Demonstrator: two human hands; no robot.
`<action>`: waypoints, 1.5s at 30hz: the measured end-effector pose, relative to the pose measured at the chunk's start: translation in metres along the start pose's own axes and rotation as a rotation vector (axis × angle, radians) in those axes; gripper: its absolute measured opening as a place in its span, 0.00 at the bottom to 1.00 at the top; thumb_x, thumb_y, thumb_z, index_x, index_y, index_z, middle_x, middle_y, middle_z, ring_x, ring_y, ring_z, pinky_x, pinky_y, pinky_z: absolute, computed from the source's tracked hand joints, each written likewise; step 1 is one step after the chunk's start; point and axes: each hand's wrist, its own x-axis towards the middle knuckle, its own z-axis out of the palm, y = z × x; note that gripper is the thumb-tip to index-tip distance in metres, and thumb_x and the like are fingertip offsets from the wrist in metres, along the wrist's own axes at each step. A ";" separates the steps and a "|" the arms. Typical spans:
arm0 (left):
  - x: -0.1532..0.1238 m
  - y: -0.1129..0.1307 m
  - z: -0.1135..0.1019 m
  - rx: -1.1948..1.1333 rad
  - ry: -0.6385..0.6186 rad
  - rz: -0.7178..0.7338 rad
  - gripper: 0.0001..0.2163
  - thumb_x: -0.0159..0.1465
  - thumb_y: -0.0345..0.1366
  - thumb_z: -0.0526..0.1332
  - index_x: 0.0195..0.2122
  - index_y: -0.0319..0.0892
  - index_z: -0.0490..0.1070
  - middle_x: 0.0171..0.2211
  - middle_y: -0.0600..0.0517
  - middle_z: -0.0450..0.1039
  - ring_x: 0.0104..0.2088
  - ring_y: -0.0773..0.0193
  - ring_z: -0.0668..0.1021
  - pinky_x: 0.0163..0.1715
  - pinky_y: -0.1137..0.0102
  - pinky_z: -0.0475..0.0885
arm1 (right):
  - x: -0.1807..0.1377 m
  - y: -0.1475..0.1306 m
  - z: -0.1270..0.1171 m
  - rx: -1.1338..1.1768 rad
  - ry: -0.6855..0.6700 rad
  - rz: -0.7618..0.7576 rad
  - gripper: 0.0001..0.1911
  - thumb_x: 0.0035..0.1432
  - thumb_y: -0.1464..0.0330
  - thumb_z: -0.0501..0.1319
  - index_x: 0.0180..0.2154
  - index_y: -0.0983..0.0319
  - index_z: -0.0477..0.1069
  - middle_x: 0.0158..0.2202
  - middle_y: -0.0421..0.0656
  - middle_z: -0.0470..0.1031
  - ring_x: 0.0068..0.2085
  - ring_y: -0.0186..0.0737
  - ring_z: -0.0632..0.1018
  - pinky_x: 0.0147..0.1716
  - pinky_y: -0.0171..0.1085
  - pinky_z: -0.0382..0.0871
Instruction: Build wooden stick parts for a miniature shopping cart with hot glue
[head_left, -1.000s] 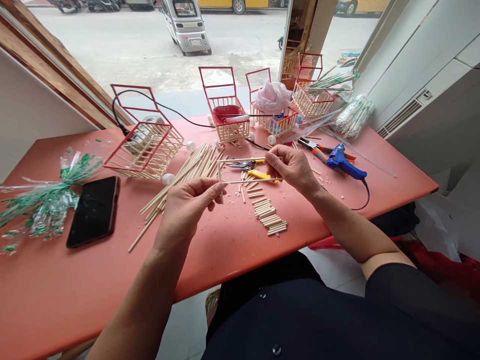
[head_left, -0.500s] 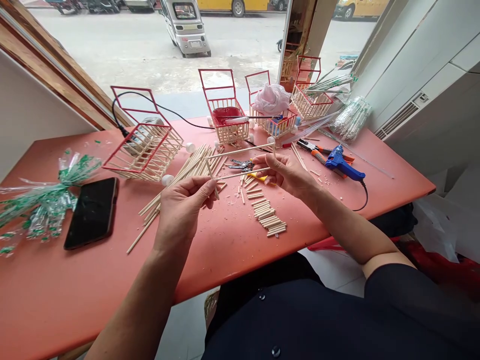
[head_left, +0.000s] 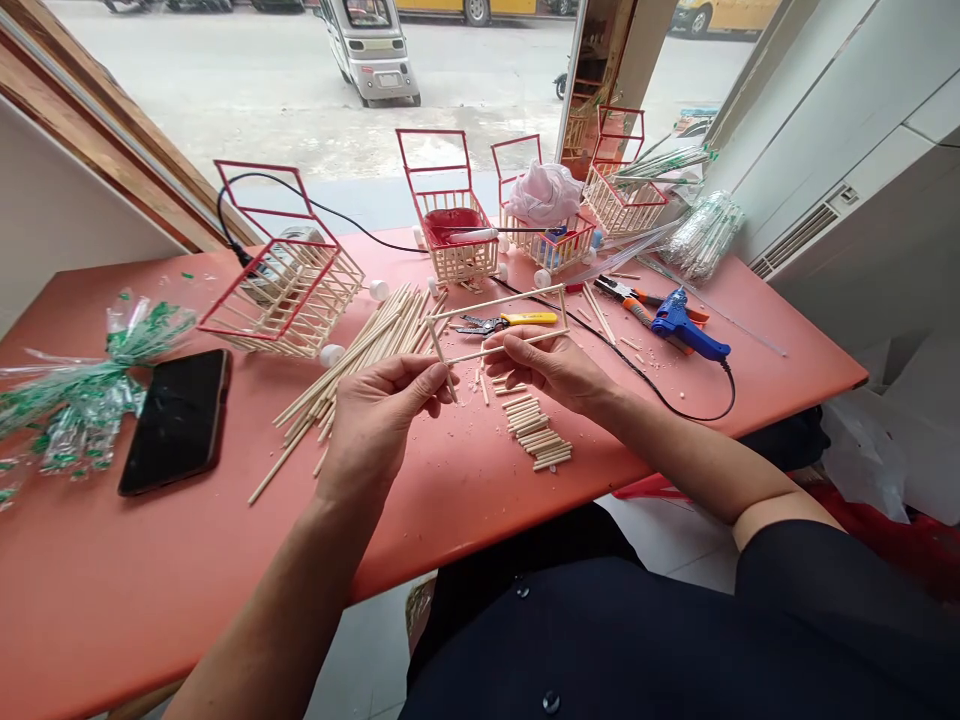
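Held up over the table is a rectangular frame of thin wooden sticks [head_left: 495,303]. My left hand [head_left: 382,405] pinches its left end, near a corner where a short stick pokes down past the long one. My right hand [head_left: 551,368] has thumb and fingers closed on the near long stick, toward the right end. Below the frame lie wire strippers [head_left: 517,321] with yellow handles. Short cut sticks [head_left: 536,432] lie in a row beneath my right hand. Long wooden sticks [head_left: 367,355] are heaped beyond my left hand.
Small stick-built carts with red rims, such as the left cart [head_left: 289,290] and the middle cart [head_left: 457,235], stand along the back. A blue glue gun [head_left: 686,325] and pliers [head_left: 626,295] lie right. A phone [head_left: 176,420] and green-white plastic wrappers [head_left: 97,390] lie left.
My right hand has shifted along from the frame's right corner onto its near long stick. The frame has moved slightly right and nearer, and the yellow handles below show more.
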 end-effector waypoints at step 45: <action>-0.004 -0.001 -0.003 0.226 0.046 0.129 0.10 0.65 0.45 0.74 0.33 0.44 0.87 0.28 0.49 0.82 0.26 0.63 0.77 0.29 0.66 0.73 | 0.006 0.009 0.005 0.079 0.082 0.108 0.15 0.61 0.56 0.80 0.34 0.60 0.86 0.38 0.45 0.90 0.33 0.32 0.88 0.29 0.27 0.80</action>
